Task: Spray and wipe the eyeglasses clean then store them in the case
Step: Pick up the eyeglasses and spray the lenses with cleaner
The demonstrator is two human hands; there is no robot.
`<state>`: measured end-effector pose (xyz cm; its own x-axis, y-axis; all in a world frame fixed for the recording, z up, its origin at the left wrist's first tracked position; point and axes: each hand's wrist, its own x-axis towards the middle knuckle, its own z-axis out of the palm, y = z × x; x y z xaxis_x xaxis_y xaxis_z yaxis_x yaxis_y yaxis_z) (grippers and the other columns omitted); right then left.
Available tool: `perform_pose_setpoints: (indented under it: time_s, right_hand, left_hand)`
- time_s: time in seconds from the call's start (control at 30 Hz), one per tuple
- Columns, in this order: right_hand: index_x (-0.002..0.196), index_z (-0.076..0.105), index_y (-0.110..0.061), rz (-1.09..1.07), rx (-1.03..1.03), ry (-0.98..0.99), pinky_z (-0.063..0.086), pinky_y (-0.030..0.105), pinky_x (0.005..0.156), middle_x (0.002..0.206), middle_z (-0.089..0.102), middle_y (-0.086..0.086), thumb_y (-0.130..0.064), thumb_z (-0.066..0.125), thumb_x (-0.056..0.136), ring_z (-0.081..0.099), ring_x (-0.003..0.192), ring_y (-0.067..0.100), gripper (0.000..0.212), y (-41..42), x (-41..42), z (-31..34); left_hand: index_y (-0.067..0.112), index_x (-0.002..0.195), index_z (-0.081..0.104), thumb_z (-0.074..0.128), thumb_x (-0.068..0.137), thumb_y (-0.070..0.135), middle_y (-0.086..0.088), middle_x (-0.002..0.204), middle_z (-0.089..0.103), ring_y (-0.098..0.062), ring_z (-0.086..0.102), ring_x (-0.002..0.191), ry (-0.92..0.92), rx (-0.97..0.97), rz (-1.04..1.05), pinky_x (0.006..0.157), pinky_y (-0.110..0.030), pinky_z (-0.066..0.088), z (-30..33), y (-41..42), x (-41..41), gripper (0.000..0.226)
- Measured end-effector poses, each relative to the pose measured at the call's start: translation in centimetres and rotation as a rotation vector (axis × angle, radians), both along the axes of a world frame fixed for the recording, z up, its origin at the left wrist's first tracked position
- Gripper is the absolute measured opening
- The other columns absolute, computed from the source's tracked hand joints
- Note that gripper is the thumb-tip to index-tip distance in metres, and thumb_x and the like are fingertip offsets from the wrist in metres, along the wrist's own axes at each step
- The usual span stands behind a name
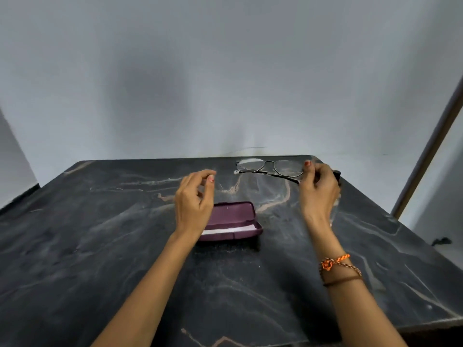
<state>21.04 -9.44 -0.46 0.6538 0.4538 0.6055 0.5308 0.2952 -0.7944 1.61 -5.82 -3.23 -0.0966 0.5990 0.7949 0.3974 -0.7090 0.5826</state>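
Thin metal-framed eyeglasses [269, 168] are held above the far part of the table, lenses toward the wall. My right hand [318, 189] grips their right temple arm near the hinge. A maroon glasses case [231, 221] lies open in the table's middle, lid tipped back, with a white cloth strip [229, 230] inside. My left hand [194, 199] hovers above the case's left end, fingers loosely curled and holding nothing. No spray bottle is in sight.
The dark marble table [125, 246] reaches to a grey wall behind. Its right edge drops off beside a brown-trimmed frame [426, 151]. A small dark object [441, 241] lies on the floor at the right.
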Motion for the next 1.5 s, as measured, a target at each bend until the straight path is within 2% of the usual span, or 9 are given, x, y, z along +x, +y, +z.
perform_pose_setpoints:
  time_s: [0.07, 0.17, 0.4, 0.6, 0.77, 1.0, 1.13, 1.3, 1.5]
  right_hand:
    - [0.073, 0.054, -0.008, 0.078, 0.031, 0.103, 0.034, 0.011, 0.051, 0.061, 0.051, -0.006, -0.022, 0.046, 0.093, 0.045, 0.058, 0.006, 0.026, 1.1, -0.3, 0.0]
    - [0.067, 0.051, -0.019, 0.215, 0.097, 0.239, 0.038, 0.005, 0.053, 0.062, 0.052, -0.006, -0.022, 0.048, 0.093, 0.046, 0.056, 0.0, 0.026, 2.7, -0.6, -0.3]
    - [0.066, 0.051, -0.02, 0.35, 0.248, 0.325, 0.042, 0.009, 0.058, 0.063, 0.051, -0.001, -0.016, 0.049, 0.092, 0.049, 0.054, -0.005, 0.026, 4.6, -0.1, -1.4]
    - [0.067, 0.053, -0.019, 0.417, 0.332, 0.314, 0.043, 0.01, 0.057, 0.055, 0.059, -0.015, -0.011, 0.05, 0.091, 0.05, 0.055, -0.004, 0.026, 4.6, 0.7, -1.9]
    - [0.068, 0.053, -0.017, 0.473, 0.377, 0.301, 0.042, 0.01, 0.057, 0.056, 0.061, -0.018, -0.009, 0.048, 0.092, 0.05, 0.055, -0.004, 0.025, 4.3, 1.2, -2.0]
    - [0.066, 0.05, -0.017, 0.512, 0.38, 0.335, 0.042, 0.009, 0.058, 0.054, 0.06, -0.018, -0.008, 0.046, 0.093, 0.049, 0.054, -0.005, 0.028, 4.4, 1.5, -2.4]
    - [0.069, 0.054, -0.018, 0.533, 0.353, 0.3, 0.043, 0.01, 0.057, 0.057, 0.062, -0.018, -0.007, 0.048, 0.091, 0.051, 0.055, -0.005, 0.025, 4.3, 1.3, -2.5]
    - [0.072, 0.056, -0.02, 0.554, 0.298, 0.212, 0.042, 0.012, 0.056, 0.058, 0.06, -0.018, -0.011, 0.05, 0.091, 0.049, 0.056, -0.002, 0.022, 4.3, 1.6, -2.5]
    - [0.076, 0.056, -0.023, 0.572, 0.26, 0.139, 0.043, 0.012, 0.056, 0.059, 0.059, -0.017, -0.016, 0.049, 0.091, 0.049, 0.056, -0.002, 0.018, 3.9, 1.7, -2.2]
  left_hand:
    - [0.01, 0.101, 0.066, 0.054, 0.092, 0.01, 0.004, 0.087, 0.066, -0.019, 0.064, 0.078, -0.143, -0.158, -0.09, 0.06, -0.03, 0.051, 0.8, 0.6, 0.9, 0.015]
    - [0.016, 0.094, 0.067, 0.054, 0.091, 0.009, 0.006, 0.081, 0.069, -0.002, 0.064, 0.07, -0.452, -0.371, -0.356, 0.056, -0.015, 0.051, 2.0, 1.5, 2.1, 0.015]
    - [0.012, 0.083, 0.07, 0.06, 0.079, 0.008, 0.005, 0.068, 0.073, -0.006, 0.067, 0.063, -0.73, -0.401, -0.575, 0.05, -0.014, 0.05, 2.6, 2.3, 3.8, 0.011]
    - [0.021, 0.073, 0.077, 0.071, 0.061, 0.018, 0.007, 0.074, 0.075, -0.007, 0.068, 0.07, -0.672, -0.247, -0.633, 0.056, -0.014, 0.052, 2.0, 2.6, 3.8, 0.014]
    - [0.016, 0.074, 0.073, 0.07, 0.06, -0.005, 0.009, 0.067, 0.073, -0.003, 0.067, 0.066, -0.635, -0.152, -0.592, 0.061, -0.014, 0.054, 1.9, 2.6, 4.3, 0.026]
    - [0.012, 0.096, 0.063, 0.064, 0.071, -0.015, 0.007, 0.083, 0.072, -0.003, 0.066, 0.068, -0.631, -0.258, -0.526, 0.065, -0.015, 0.055, 1.0, 2.7, 4.3, 0.037]
    - [0.005, 0.103, 0.063, 0.059, 0.076, -0.016, 0.011, 0.075, 0.074, -0.005, 0.069, 0.073, -0.63, -0.292, -0.564, 0.059, -0.013, 0.053, 0.8, 2.3, 4.6, 0.035]
    - [0.012, 0.08, 0.068, 0.057, 0.076, -0.021, 0.01, 0.073, 0.074, -0.008, 0.069, 0.075, -0.55, -0.215, -0.518, 0.056, -0.015, 0.052, 0.6, 2.1, 4.6, 0.035]
    - [0.011, 0.081, 0.065, 0.056, 0.081, -0.016, 0.01, 0.074, 0.073, -0.008, 0.068, 0.076, -0.551, -0.154, -0.541, 0.057, -0.015, 0.052, 0.5, 2.1, 4.8, 0.029]
